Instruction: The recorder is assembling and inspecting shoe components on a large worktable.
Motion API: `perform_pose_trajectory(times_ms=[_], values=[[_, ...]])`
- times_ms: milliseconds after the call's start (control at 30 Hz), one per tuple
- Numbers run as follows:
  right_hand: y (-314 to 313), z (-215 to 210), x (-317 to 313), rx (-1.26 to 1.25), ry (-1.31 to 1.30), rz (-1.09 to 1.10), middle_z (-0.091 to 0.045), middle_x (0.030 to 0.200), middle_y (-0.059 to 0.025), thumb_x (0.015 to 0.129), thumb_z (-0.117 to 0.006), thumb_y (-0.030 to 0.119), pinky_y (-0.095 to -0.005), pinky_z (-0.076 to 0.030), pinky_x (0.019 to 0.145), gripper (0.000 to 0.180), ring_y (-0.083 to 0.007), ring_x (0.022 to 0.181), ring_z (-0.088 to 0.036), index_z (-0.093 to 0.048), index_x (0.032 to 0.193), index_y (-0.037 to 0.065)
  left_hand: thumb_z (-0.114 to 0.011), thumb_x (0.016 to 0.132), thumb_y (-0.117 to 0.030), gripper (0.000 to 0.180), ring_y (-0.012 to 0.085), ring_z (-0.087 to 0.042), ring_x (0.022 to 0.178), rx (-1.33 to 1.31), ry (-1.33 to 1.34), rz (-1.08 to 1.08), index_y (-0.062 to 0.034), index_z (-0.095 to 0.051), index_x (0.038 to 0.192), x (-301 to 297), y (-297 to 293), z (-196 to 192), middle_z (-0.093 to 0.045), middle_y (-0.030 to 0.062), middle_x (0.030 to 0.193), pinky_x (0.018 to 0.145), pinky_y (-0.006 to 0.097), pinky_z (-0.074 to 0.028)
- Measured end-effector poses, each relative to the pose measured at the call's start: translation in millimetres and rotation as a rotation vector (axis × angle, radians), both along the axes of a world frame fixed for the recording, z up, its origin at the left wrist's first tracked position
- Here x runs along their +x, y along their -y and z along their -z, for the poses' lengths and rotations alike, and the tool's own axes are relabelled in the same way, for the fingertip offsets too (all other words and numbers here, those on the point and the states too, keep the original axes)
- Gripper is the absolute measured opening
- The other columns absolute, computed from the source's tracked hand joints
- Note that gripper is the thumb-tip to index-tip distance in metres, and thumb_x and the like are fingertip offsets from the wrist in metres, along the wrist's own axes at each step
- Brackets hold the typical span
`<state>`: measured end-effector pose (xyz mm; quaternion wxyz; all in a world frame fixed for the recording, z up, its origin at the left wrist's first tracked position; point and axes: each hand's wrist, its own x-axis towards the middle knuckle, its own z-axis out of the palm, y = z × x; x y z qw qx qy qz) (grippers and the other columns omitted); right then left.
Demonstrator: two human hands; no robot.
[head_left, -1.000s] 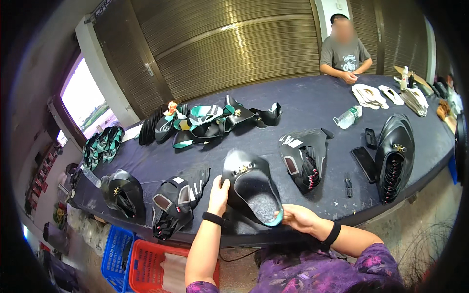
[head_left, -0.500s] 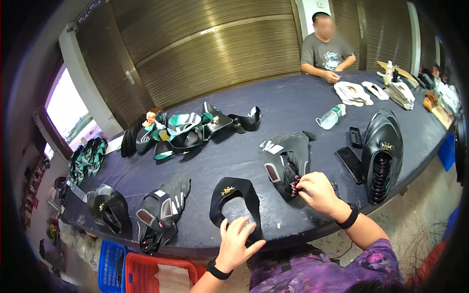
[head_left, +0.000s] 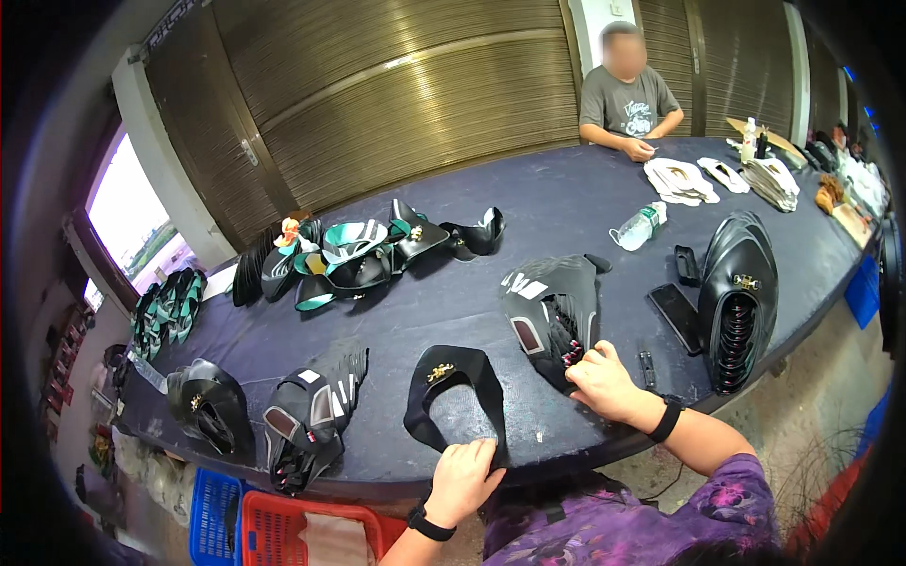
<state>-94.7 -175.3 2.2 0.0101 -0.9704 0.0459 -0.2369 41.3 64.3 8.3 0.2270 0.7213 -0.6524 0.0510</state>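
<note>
A black U-shaped shoe upper [head_left: 434, 373] with a gold ornament lies flat in front of me. The fingers of my left hand [head_left: 462, 479] are closed on its near right end, by the table edge. To its right is a stack of dark grey shoe uppers [head_left: 528, 302] with white stripes and a pale-edged patch. My right hand [head_left: 609, 385] is at the near right side of this stack, its fingers bent and pinching the edge of an upper; the fingertips are partly hidden. Small red and white tabs show inside the stack near these fingers.
On the dark table [head_left: 576, 203] stand a glossy black upper stack [head_left: 741, 255], a phone [head_left: 675, 318], a small metal tool [head_left: 646, 370] and a plastic bottle [head_left: 642, 226]. More uppers [head_left: 363, 255] lie left. A person [head_left: 628, 104] sits opposite. Red basket [head_left: 274, 524] and blue basket [head_left: 212, 514] below.
My left hand has gone from spread fingers over the black upper to closed on its near end. My right hand has shifted slightly down along the grey stack's edge.
</note>
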Motion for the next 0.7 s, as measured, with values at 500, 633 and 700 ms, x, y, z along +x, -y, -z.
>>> perform_pose_trajectory(times_ms=[500,633,700], values=[[79.5,-146.2,60.1,1.026,0.252,-0.294,-0.051,0.082,0.0023,0.075,-0.049,0.002,-0.0198,-0.038,0.07,0.018,-0.0057,0.077,-0.046,-0.051,0.093,0.004,-0.071,0.065,-0.015,0.046,0.0112,-0.054,0.078,-0.284,-0.776,-0.039,0.0049,-0.052,0.102,45.4,-47.9,-64.8,-0.058,0.0056,0.085,0.073,0.024,-0.043],[57.1,-162.9,120.9,0.886,0.489,-0.393,-0.055,0.087,-0.0028,0.074,-0.048,0.0,-0.0241,-0.042,0.074,0.019,-0.0106,0.08,-0.051,-0.054,0.091,0.003,-0.067,0.071,-0.011,0.05,0.0108,-0.053,0.085,-0.595,-0.922,-0.074,0.0054,-0.045,0.112,55.6,-51.1,-83.0,-0.056,0.0047,0.095,0.077,0.024,-0.042],[11.0,-164.2,134.4,0.651,0.435,-0.485,-0.056,0.081,-0.0061,0.076,-0.054,0.004,-0.0275,-0.044,0.071,0.013,-0.0185,0.078,-0.054,-0.055,0.089,0.006,-0.067,0.069,-0.008,0.047,0.0121,-0.053,0.085,-0.649,-0.785,-0.143,0.0042,-0.047,0.11,59.1,-56.2,-86.9,-0.056,0.0063,0.096,0.077,0.026,-0.042]])
